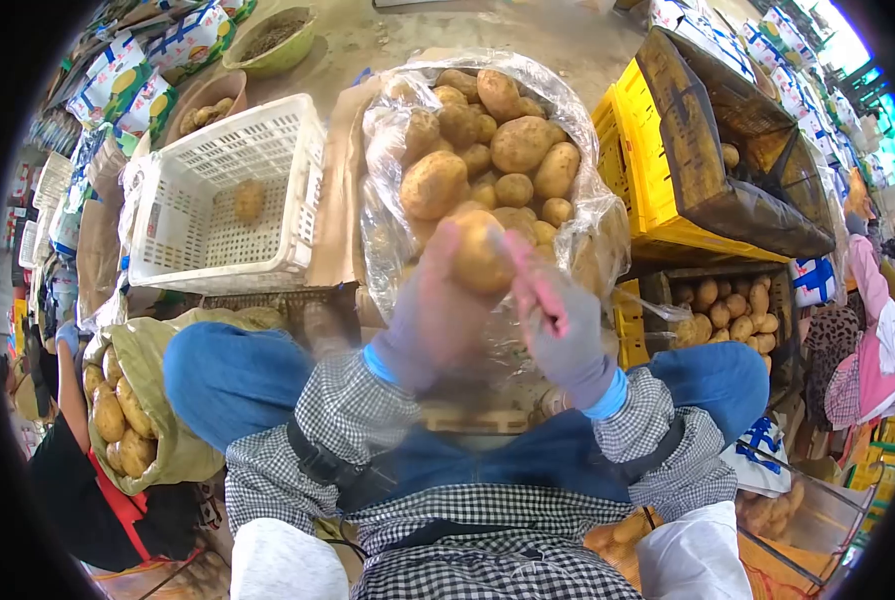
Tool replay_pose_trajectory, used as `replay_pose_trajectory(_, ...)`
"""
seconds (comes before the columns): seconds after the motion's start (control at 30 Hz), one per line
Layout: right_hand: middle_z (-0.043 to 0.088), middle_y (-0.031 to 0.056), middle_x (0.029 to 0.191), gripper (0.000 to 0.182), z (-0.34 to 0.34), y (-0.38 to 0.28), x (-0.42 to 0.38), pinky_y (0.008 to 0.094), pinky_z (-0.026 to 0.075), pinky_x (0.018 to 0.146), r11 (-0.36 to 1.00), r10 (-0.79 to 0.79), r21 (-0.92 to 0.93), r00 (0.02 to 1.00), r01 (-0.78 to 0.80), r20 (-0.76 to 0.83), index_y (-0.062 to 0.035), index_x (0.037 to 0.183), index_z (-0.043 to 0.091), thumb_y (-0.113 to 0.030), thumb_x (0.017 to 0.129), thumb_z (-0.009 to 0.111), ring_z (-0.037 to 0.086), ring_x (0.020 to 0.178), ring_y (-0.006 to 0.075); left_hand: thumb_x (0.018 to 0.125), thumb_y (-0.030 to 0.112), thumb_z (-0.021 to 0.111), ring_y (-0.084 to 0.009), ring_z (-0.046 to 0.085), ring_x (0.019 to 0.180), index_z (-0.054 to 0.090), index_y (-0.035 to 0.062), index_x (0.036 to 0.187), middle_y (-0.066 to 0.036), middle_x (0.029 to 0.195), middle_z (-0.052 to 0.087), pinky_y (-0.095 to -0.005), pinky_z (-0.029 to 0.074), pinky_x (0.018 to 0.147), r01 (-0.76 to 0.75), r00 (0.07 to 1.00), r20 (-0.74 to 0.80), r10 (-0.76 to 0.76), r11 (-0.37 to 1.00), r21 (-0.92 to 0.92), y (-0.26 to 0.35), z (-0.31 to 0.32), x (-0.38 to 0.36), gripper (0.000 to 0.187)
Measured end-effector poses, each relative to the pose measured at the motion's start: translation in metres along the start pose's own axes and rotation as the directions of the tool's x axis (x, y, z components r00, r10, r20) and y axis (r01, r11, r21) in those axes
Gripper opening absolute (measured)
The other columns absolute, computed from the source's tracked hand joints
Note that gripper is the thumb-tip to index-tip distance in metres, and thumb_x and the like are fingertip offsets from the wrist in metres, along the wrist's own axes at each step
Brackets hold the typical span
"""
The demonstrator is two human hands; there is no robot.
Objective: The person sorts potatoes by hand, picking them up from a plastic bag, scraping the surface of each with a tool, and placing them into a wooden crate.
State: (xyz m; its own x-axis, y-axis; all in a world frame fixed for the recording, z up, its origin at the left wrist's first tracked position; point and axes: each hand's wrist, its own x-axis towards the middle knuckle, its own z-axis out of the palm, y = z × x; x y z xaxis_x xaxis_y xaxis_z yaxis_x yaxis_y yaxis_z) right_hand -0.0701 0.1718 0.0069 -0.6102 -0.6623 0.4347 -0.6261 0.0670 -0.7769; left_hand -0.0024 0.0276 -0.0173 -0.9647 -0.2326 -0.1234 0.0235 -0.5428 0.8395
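A round potato (482, 252) is held up over the near side of the plastic-lined container in front of me. My left hand (437, 320), in a grey glove and blurred by motion, grips its left side. On the potato's right side press the fingertips of my right hand (564, 330), also gloved, its fingers bent and close together. Below and beyond lie many potatoes (522, 145) of mixed sizes inside the clear plastic liner (592, 215).
To the left stands a white crate (312, 200) with one potato (251, 200) in it. On the right, a dark crate (667, 130) leans on a yellow crate (622, 150); another crate below holds potatoes (737, 310). A green sack (182, 420) of potatoes sits beside my left knee, near another person's arm (72, 390).
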Motion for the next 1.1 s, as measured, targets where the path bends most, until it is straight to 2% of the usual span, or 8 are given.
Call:
replay_pose_trajectory(0.1,0.067,0.0182,0.116,0.053,-0.002,-0.012,-0.012,0.028,0.053,0.074,0.995,0.07,-0.088,0.978,-0.054,0.199,-0.0055,0.131,0.058,0.008,0.08,0.054,0.069,0.087,0.0224,0.102,0.041,0.043,-0.0274,0.054,0.118,0.046,0.0077,0.137,-0.012,0.128,0.057,-0.0464,0.039,0.107,0.255,0.938,0.347,-0.025,0.725,-0.639,0.013,0.006,-0.006,0.049)
replay_pose_trajectory(0.37,0.065,0.0148,0.091,0.044,0.003,0.009,-0.013,0.0251,0.047,0.054,0.975,-0.197,-0.113,0.979,0.189,-0.059,-0.0061,0.125,0.063,0.005,0.083,0.058,0.057,0.061,0.0155,0.101,0.037,0.044,-0.0283,0.052,0.122,0.047,0.0054,0.136,-0.013,0.131,0.056,-0.0471,0.038,0.108,0.18,0.984,0.133,-0.122,0.691,-0.7,0.003,0.006,-0.001,0.047)
replay_pose_trajectory(0.47,0.062,0.0098,0.09,0.034,-0.004,-0.002,-0.018,0.0241,0.046,0.055,0.998,0.04,0.047,0.998,-0.042,0.054,-0.0059,0.124,0.062,-0.005,0.09,0.06,0.058,0.064,0.0138,0.097,0.026,0.056,-0.0281,0.05,0.125,0.047,0.004,0.136,-0.014,0.136,0.051,-0.0453,0.038,0.109,0.204,0.978,0.107,-0.18,0.711,-0.673,0.003,-0.003,-0.001,0.045)
replay_pose_trajectory(0.63,0.059,0.0046,0.108,0.044,-0.018,-0.005,0.0,0.027,0.051,0.071,0.522,0.593,0.641,0.779,-0.563,0.202,-0.007,0.136,0.05,-0.018,0.094,0.06,0.062,0.085,0.0155,0.079,0.001,0.073,-0.0271,0.045,0.131,0.033,0.0033,0.144,-0.015,0.148,0.036,-0.0391,0.041,0.108,-0.076,0.979,-0.199,0.051,0.99,-0.118,0.04,0.051,-0.01,0.076)
replay_pose_trajectory(0.67,0.059,0.0044,0.114,0.048,-0.021,-0.009,0.004,0.0283,0.052,0.077,0.299,0.617,0.723,0.704,-0.623,0.351,-0.0069,0.139,0.047,-0.02,0.095,0.06,0.063,0.092,0.0161,0.078,0.002,0.076,-0.0267,0.043,0.133,0.028,0.0036,0.147,-0.015,0.148,0.035,-0.0383,0.04,0.109,-0.114,0.985,-0.116,0.126,0.988,0.103,0.03,0.039,-0.009,0.084)
replay_pose_trajectory(0.8,0.055,0.009,0.13,0.059,-0.023,0.002,0.001,0.0366,0.04,0.104,0.207,0.524,0.79,0.747,-0.578,0.409,-0.0016,0.143,0.039,-0.017,0.091,0.062,0.052,0.12,0.0207,0.074,0.006,0.081,-0.0261,0.039,0.136,0.022,0.0034,0.15,-0.015,0.146,0.037,-0.0377,0.038,0.11,-0.317,0.934,0.056,0.354,0.743,0.59,0.022,0.034,-0.009,0.097)
replay_pose_trajectory(0.83,0.053,0.01,0.134,0.06,-0.024,0.005,0.001,0.0381,0.037,0.107,0.143,0.492,0.823,0.761,-0.549,0.422,-0.0005,0.142,0.039,-0.016,0.089,0.063,0.05,0.124,0.0221,0.076,0.004,0.077,-0.023,0.058,0.116,0.028,0.001,0.146,-0.016,0.129,0.055,-0.0328,0.05,0.095,-0.396,0.88,0.055,0.472,0.663,0.635,0.022,0.038,-0.008,0.085)
replay_pose_trajectory(1.1,0.052,0.0135,0.137,0.065,-0.033,0.007,-0.001,0.0429,0.035,0.11,0.081,0.33,0.858,0.826,-0.507,0.457,0.0006,0.141,0.04,-0.013,0.082,0.062,0.048,0.128,0.0294,0.075,0.008,0.079,-0.024,0.055,0.12,0.034,0.0004,0.142,-0.017,0.133,0.052,-0.0331,0.045,0.1,-0.194,0.981,0.099,0.168,0.873,0.448,0.022,0.026,-0.013,0.081)
